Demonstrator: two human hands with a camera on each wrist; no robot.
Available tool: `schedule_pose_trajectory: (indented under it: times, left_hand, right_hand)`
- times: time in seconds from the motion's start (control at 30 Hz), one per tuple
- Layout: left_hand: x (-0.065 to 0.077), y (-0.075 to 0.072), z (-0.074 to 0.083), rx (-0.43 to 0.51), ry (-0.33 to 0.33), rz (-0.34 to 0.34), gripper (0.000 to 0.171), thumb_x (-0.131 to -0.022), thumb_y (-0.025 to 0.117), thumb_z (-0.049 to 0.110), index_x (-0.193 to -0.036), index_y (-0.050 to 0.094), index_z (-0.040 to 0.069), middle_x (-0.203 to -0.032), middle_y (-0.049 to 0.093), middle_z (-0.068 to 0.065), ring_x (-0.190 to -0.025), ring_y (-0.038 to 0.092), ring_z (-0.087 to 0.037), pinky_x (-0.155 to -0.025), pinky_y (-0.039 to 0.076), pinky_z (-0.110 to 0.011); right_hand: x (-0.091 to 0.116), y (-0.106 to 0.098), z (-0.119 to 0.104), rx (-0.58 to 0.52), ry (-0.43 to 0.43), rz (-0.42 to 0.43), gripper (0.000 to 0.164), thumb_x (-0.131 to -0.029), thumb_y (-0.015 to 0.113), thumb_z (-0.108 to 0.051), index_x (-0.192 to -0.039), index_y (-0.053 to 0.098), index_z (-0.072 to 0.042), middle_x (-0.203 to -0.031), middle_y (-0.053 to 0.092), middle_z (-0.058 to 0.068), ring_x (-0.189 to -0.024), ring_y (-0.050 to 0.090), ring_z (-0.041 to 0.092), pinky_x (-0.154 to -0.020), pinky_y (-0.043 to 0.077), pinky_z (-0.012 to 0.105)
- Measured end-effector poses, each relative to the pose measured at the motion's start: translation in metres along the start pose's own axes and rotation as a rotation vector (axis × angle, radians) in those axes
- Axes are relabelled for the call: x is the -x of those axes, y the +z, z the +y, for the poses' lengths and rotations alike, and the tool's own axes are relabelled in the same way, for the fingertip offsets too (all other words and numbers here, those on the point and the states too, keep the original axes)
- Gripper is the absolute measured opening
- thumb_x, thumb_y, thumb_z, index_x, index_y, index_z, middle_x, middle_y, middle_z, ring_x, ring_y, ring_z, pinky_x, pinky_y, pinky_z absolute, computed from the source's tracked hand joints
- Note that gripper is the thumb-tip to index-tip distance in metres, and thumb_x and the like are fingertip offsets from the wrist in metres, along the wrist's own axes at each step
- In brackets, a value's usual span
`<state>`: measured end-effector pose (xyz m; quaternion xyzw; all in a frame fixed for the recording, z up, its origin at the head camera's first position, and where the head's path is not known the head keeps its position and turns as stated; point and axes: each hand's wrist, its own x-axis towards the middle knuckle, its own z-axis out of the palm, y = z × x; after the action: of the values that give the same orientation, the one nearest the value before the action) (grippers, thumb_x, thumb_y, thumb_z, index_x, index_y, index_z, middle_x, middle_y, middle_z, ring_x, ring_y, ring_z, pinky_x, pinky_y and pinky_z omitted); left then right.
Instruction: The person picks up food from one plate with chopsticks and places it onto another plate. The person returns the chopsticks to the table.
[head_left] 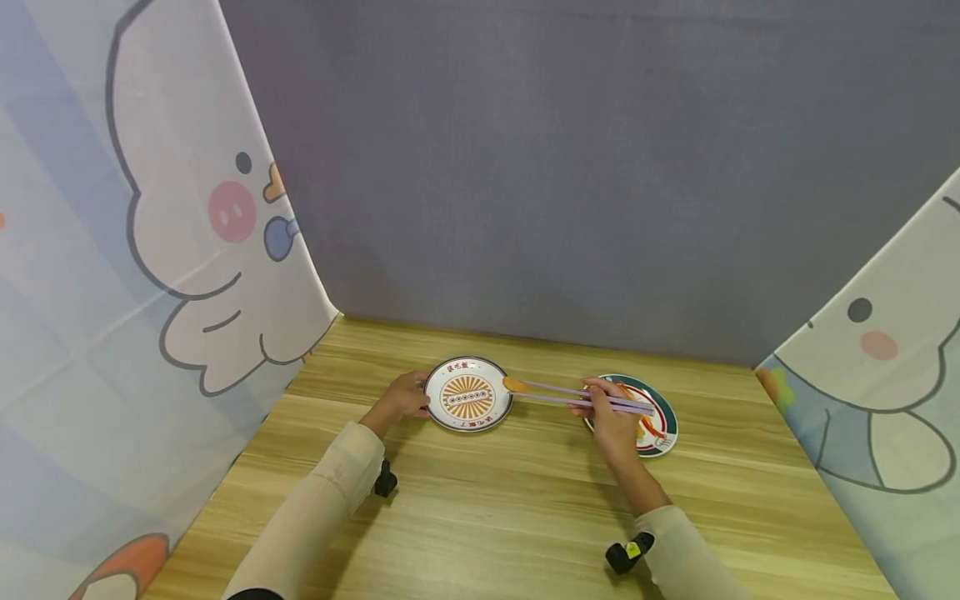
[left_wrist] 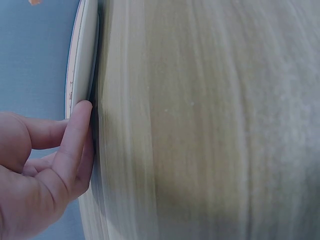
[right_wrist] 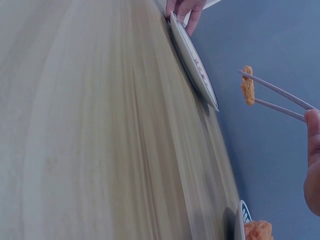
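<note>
My left hand (head_left: 408, 394) grips the left rim of a white plate (head_left: 496, 408) with a sunburst pattern and red characters; its fingertips show at the rim in the left wrist view. Purple chopsticks (head_left: 555, 401) are in my right hand (head_left: 611, 421), reaching leftward. Their tips pinch a lumpy orange piece of fried food (right_wrist: 248, 86). In the head view this piece overlaps the white plate's right rim, while the right wrist view shows it raised above the plate. Below my right hand sits a green-rimmed plate (head_left: 667, 410), partly hidden by the hand, bearing more orange food (right_wrist: 258, 230).
Both plates stand on a wood-grain table (head_left: 487, 508). A grey partition (head_left: 525, 183) rises along the table's back edge. Cartoon-printed cloth panels (head_left: 187, 250) flank it on both sides. Each sleeve carries a small black device (head_left: 386, 480) near the wrist.
</note>
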<state>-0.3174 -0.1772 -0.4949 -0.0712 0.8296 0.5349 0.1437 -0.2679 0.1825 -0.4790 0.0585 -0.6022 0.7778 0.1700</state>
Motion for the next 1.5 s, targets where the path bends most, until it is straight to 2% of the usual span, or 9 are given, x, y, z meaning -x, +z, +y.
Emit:
schedule_pose_trajectory:
  times: [0.23,0.4,0.67,0.8,1.0,1.27,1.5]
  left_hand:
    - [-0.001,0.0,-0.001,-0.001,-0.001,-0.005,0.064,-0.094,0.056,-0.011,-0.154,0.036,-0.004,-0.136,0.053,-0.033,-0.084,0.071,-0.028,-0.072,0.068,-0.029]
    - [-0.002,0.0,-0.002,0.007,0.001,-0.008,0.064,-0.094,0.057,-0.011,-0.154,0.036,-0.003,-0.137,0.052,-0.033,-0.085,0.071,-0.029,-0.072,0.068,-0.029]
    - [-0.002,-0.001,-0.001,0.014,-0.016,-0.003,0.066,-0.093,0.058,-0.011,-0.155,0.036,-0.002,-0.14,0.05,-0.033,-0.084,0.07,-0.028,-0.072,0.068,-0.028]
    - [-0.001,0.0,0.0,0.0,-0.017,-0.002,0.066,-0.093,0.057,-0.011,-0.154,0.036,-0.002,-0.14,0.05,-0.033,-0.083,0.07,-0.028,-0.071,0.068,-0.028]
    - [-0.002,0.0,-0.001,0.002,-0.019,0.001,0.066,-0.093,0.058,-0.011,-0.154,0.037,-0.002,-0.139,0.052,-0.033,-0.084,0.071,-0.027,-0.07,0.068,-0.028]
    - [-0.001,0.0,0.001,0.007,-0.014,0.001,0.065,-0.093,0.058,-0.011,-0.154,0.037,-0.002,-0.139,0.052,-0.033,-0.085,0.07,-0.028,-0.071,0.068,-0.028]
    - [0.0,0.0,0.001,-0.002,-0.012,0.007,0.065,-0.092,0.057,-0.012,-0.153,0.037,-0.003,-0.138,0.053,-0.033,-0.084,0.071,-0.029,-0.071,0.068,-0.029]
  right_hand:
    - [-0.003,-0.009,-0.004,-0.017,-0.006,0.013,0.028,-0.103,0.049,0.005,-0.096,0.073,-0.008,-0.078,0.072,0.012,-0.061,0.074,0.015,-0.054,0.065,0.027]
    - [-0.005,-0.018,-0.006,0.018,0.003,0.054,0.024,-0.104,0.051,-0.002,-0.097,0.073,-0.009,-0.077,0.075,0.008,-0.058,0.072,0.012,-0.052,0.064,0.025]
    - [-0.009,-0.032,-0.01,-0.051,-0.005,0.107,0.019,-0.104,0.054,-0.005,-0.099,0.072,-0.002,-0.084,0.076,0.012,-0.06,0.073,0.015,-0.052,0.064,0.027]
    - [-0.008,-0.037,-0.013,-0.043,-0.004,0.126,0.018,-0.104,0.055,-0.006,-0.099,0.072,-0.005,-0.083,0.077,0.008,-0.058,0.073,0.015,-0.053,0.065,0.029]
    - [-0.009,-0.047,-0.017,-0.044,0.004,0.164,0.022,-0.104,0.053,-0.005,-0.097,0.074,-0.009,-0.08,0.074,0.003,-0.06,0.072,0.014,-0.054,0.064,0.023]
    - [-0.012,-0.063,-0.024,-0.123,0.004,0.196,0.021,-0.104,0.053,-0.003,-0.099,0.073,-0.001,-0.081,0.072,0.015,-0.057,0.071,0.018,-0.054,0.064,0.025]
    - [-0.012,-0.072,-0.029,-0.118,-0.014,0.238,0.02,-0.103,0.055,-0.004,-0.095,0.073,-0.004,-0.076,0.073,0.013,-0.055,0.071,0.016,-0.052,0.063,0.023]
